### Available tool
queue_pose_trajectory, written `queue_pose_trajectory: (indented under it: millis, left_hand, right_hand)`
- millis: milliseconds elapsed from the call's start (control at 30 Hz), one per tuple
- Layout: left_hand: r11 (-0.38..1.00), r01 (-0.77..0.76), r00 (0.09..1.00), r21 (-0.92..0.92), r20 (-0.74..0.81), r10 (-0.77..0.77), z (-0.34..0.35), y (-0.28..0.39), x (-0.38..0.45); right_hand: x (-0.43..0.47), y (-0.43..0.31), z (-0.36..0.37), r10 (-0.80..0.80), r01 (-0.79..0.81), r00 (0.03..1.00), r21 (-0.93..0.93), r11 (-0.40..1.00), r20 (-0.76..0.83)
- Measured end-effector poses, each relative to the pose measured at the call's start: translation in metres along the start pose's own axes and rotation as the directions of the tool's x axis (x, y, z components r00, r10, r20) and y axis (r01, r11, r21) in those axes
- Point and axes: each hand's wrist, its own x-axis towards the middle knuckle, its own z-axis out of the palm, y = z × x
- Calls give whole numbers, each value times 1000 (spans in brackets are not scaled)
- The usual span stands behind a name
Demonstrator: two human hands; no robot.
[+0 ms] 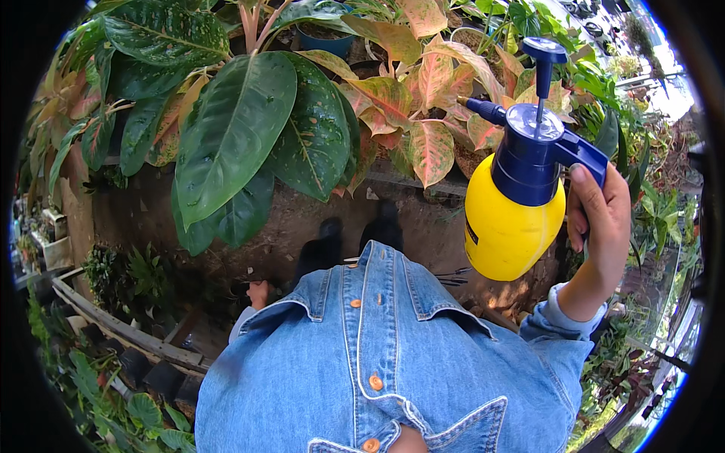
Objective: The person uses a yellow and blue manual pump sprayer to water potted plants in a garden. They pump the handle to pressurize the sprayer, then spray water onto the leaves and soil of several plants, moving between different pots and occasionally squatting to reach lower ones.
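My right hand (600, 206) grips the blue handle of a pressure pump sprayer (512, 221) with a yellow plastic tank. The sprayer is held up at the right, slightly tilted. Its plunger knob stands raised on the thin rod, and the brass-tipped nozzle points left towards pink and green variegated leaves (433, 144). Low by my left side, my left hand (259, 293) is small and partly hidden by my denim shirt; whether it holds anything cannot be told. Large dark green leaves (241, 130), with shiny wet-looking spots, spread in front of me at left centre.
A blue plant pot (325, 42) stands behind the foliage. Below me is a bare dirt path (294, 226) with my dark shoes on it. A wooden shelf edge (130, 325) with black pots (164, 379) curves along the lower left. More plants crowd the right side.
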Motion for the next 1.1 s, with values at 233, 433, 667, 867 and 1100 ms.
queue_pose_trajectory:
  millis: [233, 433, 667, 867, 1100]
  left_hand:
    - [989, -140, 989, 44, -44, 142, -14, 12, 14]
    - [990, -134, 990, -39, -42, 133, -1, 30, 4]
    - [989, -125, 992, 78, 4, 125, 2, 15, -4]
    - [990, -134, 989, 43, 67, 131, -4, 7, 7]
    - [985, -170, 985, 3, 37, 170, 7, 10, 18]
  right_hand:
    - [-35, 45, 33, 91, -65, 987, 186, 980, -133]
    - [-43, 81, 54, 194, -147, 979, 422, 895, -69]
    - [-55, 112, 67, 200, -170, 980, 593, 787, 15]
    - [-65, 109, 69, 163, -81, 983, 612, 787, -79]
    - [-74, 99, 65, 174, -87, 973, 452, 888, -154]
